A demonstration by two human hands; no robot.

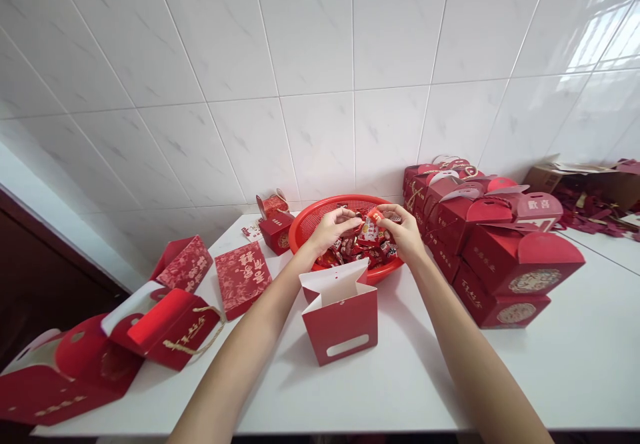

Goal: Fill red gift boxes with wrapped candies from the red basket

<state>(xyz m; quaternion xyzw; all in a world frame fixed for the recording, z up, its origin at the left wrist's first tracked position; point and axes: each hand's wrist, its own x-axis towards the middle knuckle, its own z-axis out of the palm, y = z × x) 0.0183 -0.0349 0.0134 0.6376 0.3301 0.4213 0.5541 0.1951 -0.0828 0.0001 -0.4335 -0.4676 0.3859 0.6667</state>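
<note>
A red plastic basket (296, 231) holds many wrapped candies (350, 249). Over its left half is my left hand (333, 229), fingers pinched together above the candies; whatever they hold is too small to make out. My right hand (404, 232) is over the basket's right side, its thumb and forefinger closed on a red and white candy packet (371, 229). In front of the basket, between my forearms, an upright red paper box (341, 327) stands with its top open and a white slot low on its front.
Stacked red gift boxes (500, 264) stand on the right of the white table (400, 377). Behind them a cardboard carton (545, 179) holds dark red ribbons. More red boxes (175, 327) and a flat patterned box (243, 277) lie left. A tiled wall rises behind.
</note>
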